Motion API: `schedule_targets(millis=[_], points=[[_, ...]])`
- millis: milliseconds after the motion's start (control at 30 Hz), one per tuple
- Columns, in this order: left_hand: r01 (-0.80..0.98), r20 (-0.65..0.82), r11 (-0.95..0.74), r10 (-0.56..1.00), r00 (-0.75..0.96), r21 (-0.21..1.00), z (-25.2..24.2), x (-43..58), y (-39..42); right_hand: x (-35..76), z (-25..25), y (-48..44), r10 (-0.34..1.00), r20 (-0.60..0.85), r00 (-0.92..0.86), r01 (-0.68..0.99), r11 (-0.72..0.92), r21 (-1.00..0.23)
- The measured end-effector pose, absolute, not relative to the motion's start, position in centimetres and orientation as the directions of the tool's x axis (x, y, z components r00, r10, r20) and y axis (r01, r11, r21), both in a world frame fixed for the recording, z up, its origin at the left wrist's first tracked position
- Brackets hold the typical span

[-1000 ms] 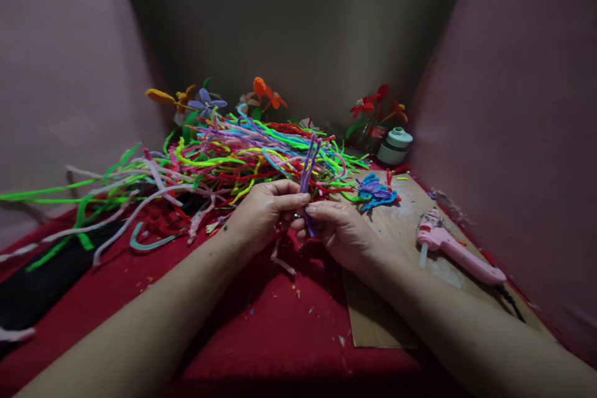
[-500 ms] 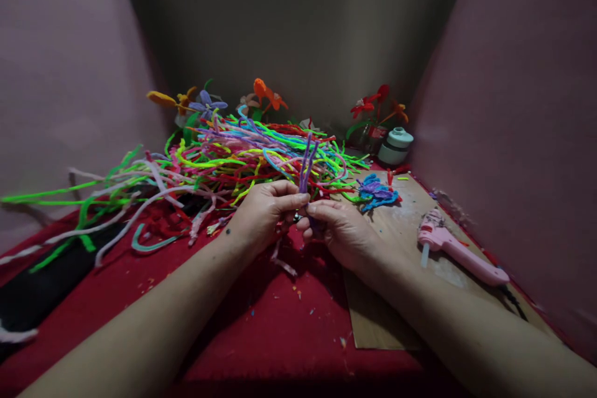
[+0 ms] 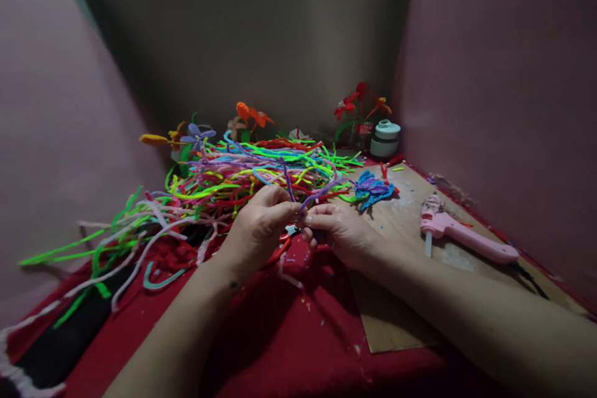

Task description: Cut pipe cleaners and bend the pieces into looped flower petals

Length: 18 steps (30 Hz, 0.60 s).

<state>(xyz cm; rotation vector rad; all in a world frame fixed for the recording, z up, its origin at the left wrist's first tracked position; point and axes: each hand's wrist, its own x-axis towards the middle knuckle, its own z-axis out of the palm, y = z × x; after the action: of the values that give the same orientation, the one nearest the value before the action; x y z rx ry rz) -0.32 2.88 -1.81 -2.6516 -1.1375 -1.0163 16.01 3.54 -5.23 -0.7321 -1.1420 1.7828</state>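
Note:
Purple pipe cleaners (image 3: 310,201) stick up from between my fingertips, their two visible ends spread apart in a V. My left hand (image 3: 265,224) pinches them from the left, thumb against forefinger. From the right, my right hand (image 3: 333,228) pinches at the same spot, its fingers curled. The lower part of the purple piece is hidden by my fingers. Just below and behind my hands, pliers with red handles (image 3: 282,251) lie partly covered on the red cloth (image 3: 261,329).
Behind my hands lies a big heap of coloured pipe cleaners (image 3: 242,168). A blue and purple pipe-cleaner shape (image 3: 373,189) and a pink glue gun (image 3: 466,239) rest on the board (image 3: 396,329) at right. A lidded jar (image 3: 385,138) and pipe-cleaner flowers (image 3: 347,104) stand at the back.
The two purple ends, close together and upright before, are now spread apart, one bent toward the right. The view has shifted and tilted slightly, and the pliers show more.

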Motion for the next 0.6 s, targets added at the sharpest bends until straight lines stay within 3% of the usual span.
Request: schedule_targets(millis=[67, 133, 200, 267, 333, 367, 433, 500, 533, 600], points=[[0.674, 0.605, -0.736, 0.512, 0.610, -0.058, -1.4, -0.7, 2.8, 16.0, -5.0, 3.4, 0.886, -0.004, -0.463, -0.320, -0.171, -0.932], [0.645, 0.572, -0.742, 0.454, 0.683, -0.183, -0.9, -0.8, 2.4, 16.1, -4.7, 3.2, 0.882, 0.031, -0.471, -0.268, -0.110, -0.957], [0.643, 0.529, -0.731, 0.461, 0.712, -0.227, -0.4, -0.6, 1.8, 16.2, -4.4, 3.1, 0.880, 0.073, -0.469, -0.204, -0.027, -0.979], [0.683, 0.505, -0.703, 0.524, 0.686, -0.198, 0.0, -0.2, 1.1, 16.2, -4.2, 2.9, 0.884, 0.122, -0.452, -0.103, 0.084, -0.991], [0.758, 0.481, -0.652, 0.660, 0.577, -0.015, 0.3, 0.1, 0.6, 16.3, -4.2, 2.6, 0.889, 0.224, -0.400, 0.045, 0.263, -0.964], [0.782, 0.439, -0.604, 0.751, 0.493, 0.155, 0.3, 0.2, 0.5, 16.3, -4.2, 2.3, 0.877, 0.300, -0.375, 0.137, 0.373, -0.918], [0.722, 0.219, -0.386, 0.922, 0.319, 0.575, 0.1, 0.2, 0.7, 16.4, -4.3, 1.7, 0.799, 0.478, -0.365, 0.312, 0.589, -0.745], [0.466, -0.093, -0.040, 0.961, 0.260, 0.884, -0.3, 0.1, 1.2, 16.5, -4.4, 1.1, 0.669, 0.621, -0.408, 0.413, 0.742, -0.529], [0.304, -0.207, 0.115, 0.935, 0.288, 0.946, -0.6, 0.1, 1.5, 16.6, -4.5, 0.9, 0.608, 0.671, -0.425, 0.434, 0.787, -0.438], [0.060, -0.314, 0.323, 0.835, 0.452, 0.945, -1.0, 0.2, 1.9, 16.7, -4.5, 0.6, 0.520, 0.745, -0.419, 0.449, 0.831, -0.328]])
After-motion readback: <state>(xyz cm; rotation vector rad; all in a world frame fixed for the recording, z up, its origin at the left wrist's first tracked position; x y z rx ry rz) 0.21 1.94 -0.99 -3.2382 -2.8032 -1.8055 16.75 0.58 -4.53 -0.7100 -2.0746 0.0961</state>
